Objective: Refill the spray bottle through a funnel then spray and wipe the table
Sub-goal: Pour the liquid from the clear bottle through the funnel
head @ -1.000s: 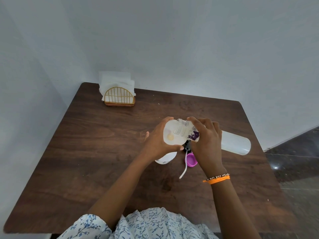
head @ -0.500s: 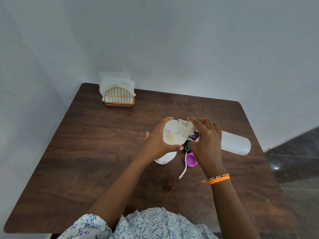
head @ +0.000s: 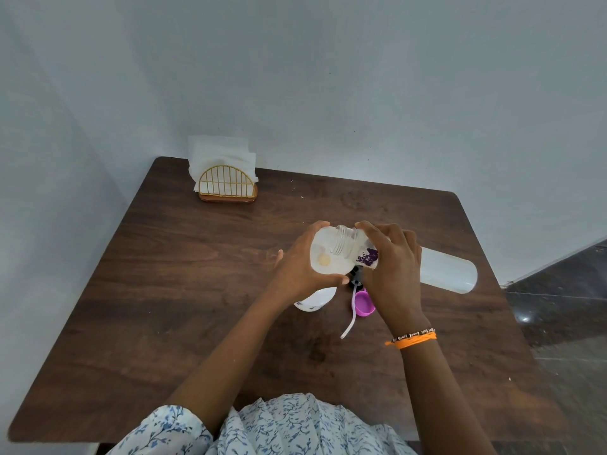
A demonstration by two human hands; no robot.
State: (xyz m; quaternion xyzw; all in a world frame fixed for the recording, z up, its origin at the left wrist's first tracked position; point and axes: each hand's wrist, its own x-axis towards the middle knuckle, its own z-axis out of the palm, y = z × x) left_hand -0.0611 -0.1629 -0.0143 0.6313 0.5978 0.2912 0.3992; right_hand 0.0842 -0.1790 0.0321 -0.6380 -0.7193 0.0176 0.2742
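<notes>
Spray bottle (head: 317, 298): white plastic, rounded body, standing on the surface (head: 164, 290) beneath the left hand (head: 303, 267), mostly hidden.
Funnel (head: 328, 256): translucent white plastic, wide bowl, closed in the left hand's grip above the bottle.
Refill bottle (head: 446, 272): frosted cylinder, ribbed threaded neck, purple-printed label, tipped on its side; right hand (head: 394, 274) wrapped around it, neck over the funnel bowl.
Spray head (head: 363, 302): purple cap with white dip tube, lying beside the bottle.
Napkin holder (head: 226, 187): gold wire arch on a wooden base, white tissues, far left corner.
Surface: dark wood grain, rounded corners. Walls plain pale grey; dark glossy floor at right.
</notes>
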